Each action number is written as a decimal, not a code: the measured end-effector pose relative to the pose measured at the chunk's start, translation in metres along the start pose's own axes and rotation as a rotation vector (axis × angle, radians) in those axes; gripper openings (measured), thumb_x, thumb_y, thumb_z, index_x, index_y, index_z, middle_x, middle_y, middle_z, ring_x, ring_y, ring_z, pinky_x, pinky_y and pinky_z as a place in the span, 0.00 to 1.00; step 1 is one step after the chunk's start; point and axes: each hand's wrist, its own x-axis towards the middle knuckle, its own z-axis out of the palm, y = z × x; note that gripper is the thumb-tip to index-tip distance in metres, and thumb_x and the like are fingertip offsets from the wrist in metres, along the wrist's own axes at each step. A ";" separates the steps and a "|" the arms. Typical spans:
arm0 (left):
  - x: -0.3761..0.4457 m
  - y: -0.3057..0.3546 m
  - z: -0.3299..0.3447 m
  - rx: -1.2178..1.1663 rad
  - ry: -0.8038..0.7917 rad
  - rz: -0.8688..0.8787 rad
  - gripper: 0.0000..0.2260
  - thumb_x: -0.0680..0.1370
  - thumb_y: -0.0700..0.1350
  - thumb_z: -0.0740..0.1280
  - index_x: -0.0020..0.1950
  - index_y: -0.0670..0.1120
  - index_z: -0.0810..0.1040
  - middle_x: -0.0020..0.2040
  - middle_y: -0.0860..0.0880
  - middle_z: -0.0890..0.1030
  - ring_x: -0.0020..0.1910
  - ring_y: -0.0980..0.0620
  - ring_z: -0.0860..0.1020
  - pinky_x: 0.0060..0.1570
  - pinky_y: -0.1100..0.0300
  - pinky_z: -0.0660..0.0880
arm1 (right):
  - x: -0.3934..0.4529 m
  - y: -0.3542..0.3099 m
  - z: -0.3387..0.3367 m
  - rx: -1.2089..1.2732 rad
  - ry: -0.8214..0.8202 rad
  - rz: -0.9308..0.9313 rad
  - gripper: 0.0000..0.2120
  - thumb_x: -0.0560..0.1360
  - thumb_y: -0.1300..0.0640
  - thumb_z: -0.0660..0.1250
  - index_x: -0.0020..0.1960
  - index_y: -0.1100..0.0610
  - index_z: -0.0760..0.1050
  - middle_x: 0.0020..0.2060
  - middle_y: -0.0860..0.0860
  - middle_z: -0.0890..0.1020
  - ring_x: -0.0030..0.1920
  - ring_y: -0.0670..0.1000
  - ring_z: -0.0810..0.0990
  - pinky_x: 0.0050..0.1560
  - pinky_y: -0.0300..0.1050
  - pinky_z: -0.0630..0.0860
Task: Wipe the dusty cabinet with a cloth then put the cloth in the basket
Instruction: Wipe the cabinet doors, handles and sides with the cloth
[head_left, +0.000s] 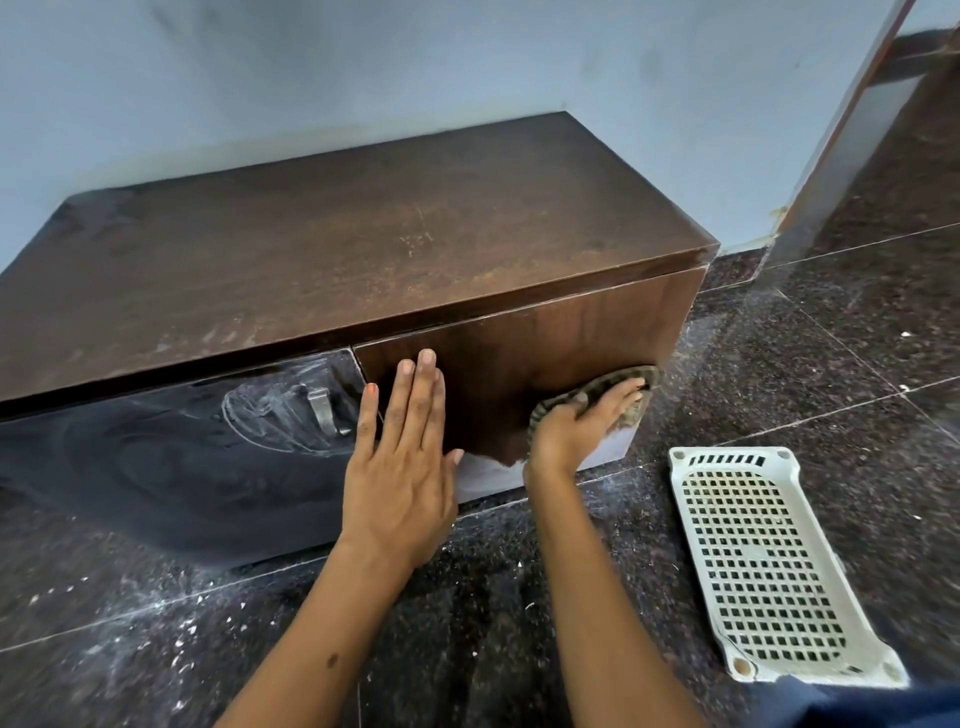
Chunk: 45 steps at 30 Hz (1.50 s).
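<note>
**Wiping the cabinet front**

Our right hand (582, 421) presses the cloth (631, 387) under straight fingers against the cabinet (363, 228) front, low at its right corner. Our left hand (402, 457) lies flat, fingers released, beside it. The basket (685, 467) sits right of the fingers, apart.

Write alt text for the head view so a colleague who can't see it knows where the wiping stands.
The right hand presses a striped cloth against the lower right of a low brown cabinet's front, while the left hand rests flat on the front beside it. The cabinet top looks dusty, and a white plastic basket sits on the dark speckled floor to the right.
</note>
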 end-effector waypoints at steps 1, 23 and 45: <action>0.000 0.000 0.000 -0.001 -0.003 0.002 0.29 0.79 0.51 0.49 0.75 0.36 0.55 0.77 0.41 0.52 0.76 0.45 0.52 0.74 0.45 0.47 | 0.001 0.007 0.001 -0.019 0.011 -0.028 0.30 0.79 0.70 0.50 0.77 0.56 0.44 0.77 0.53 0.45 0.76 0.53 0.47 0.70 0.36 0.51; -0.002 -0.004 -0.013 -0.018 -0.023 0.010 0.28 0.79 0.51 0.51 0.75 0.37 0.56 0.77 0.42 0.54 0.76 0.45 0.54 0.72 0.44 0.50 | 0.027 0.020 -0.006 0.017 0.143 0.051 0.30 0.77 0.72 0.52 0.77 0.61 0.49 0.75 0.61 0.55 0.75 0.59 0.56 0.69 0.28 0.51; -0.001 0.003 -0.008 -0.023 -0.044 -0.032 0.29 0.78 0.50 0.52 0.76 0.37 0.55 0.77 0.42 0.52 0.76 0.44 0.52 0.73 0.44 0.48 | 0.018 0.014 -0.004 0.046 0.116 0.069 0.30 0.78 0.72 0.52 0.77 0.59 0.49 0.76 0.58 0.54 0.76 0.55 0.54 0.69 0.33 0.51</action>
